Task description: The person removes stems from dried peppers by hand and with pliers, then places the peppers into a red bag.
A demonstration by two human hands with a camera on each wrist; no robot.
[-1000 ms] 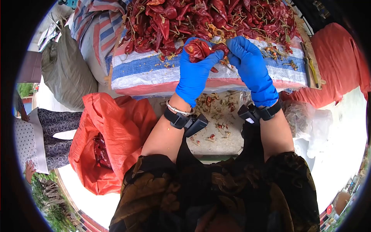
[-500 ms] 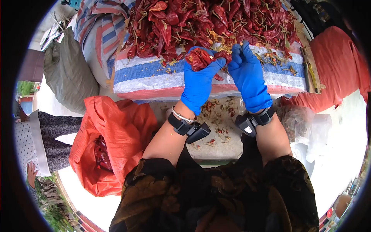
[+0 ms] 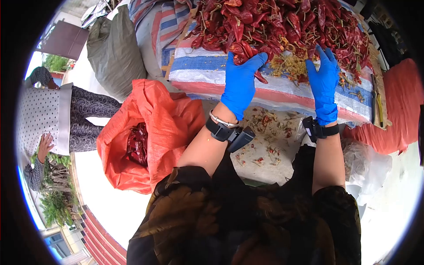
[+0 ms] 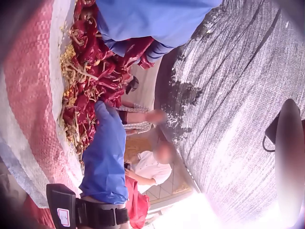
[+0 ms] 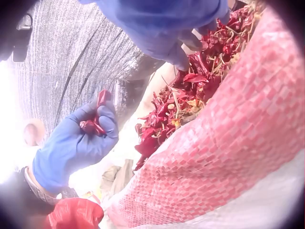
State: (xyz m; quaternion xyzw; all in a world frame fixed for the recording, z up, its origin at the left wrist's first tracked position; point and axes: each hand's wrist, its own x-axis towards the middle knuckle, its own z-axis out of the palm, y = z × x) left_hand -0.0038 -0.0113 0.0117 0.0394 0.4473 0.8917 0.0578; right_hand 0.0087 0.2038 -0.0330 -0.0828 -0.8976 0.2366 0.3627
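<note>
My left hand (image 3: 240, 86), in a blue glove, grips dried red chili peppers (image 3: 242, 51) above the front of the heap. Red ends of these peppers (image 5: 103, 98) poke out between thumb and fingers in the right wrist view. To the right, my gloved right hand (image 3: 323, 81) reaches to the near edge of the chili heap (image 3: 282, 22) with fingers extended and spread. In the left wrist view that right hand (image 4: 106, 148) overlaps the peppers. Yellow seeds (image 3: 289, 66) lie on the striped woven sheet (image 3: 201, 77) between both hands.
An open red sack (image 3: 150, 115) with chilies inside stands at the left, beside a grey-green sack (image 3: 115, 53). A full red sack (image 3: 399, 110) sits at the right. Yellow-handled tool (image 3: 379, 106) lies on the table's right edge. Another person (image 3: 48, 115) stands far left.
My right hand has parted from the left and moved right to the heap's edge, its fingers spreading. The left hand keeps its peppers. The head view has turned, so the scene sits further right.
</note>
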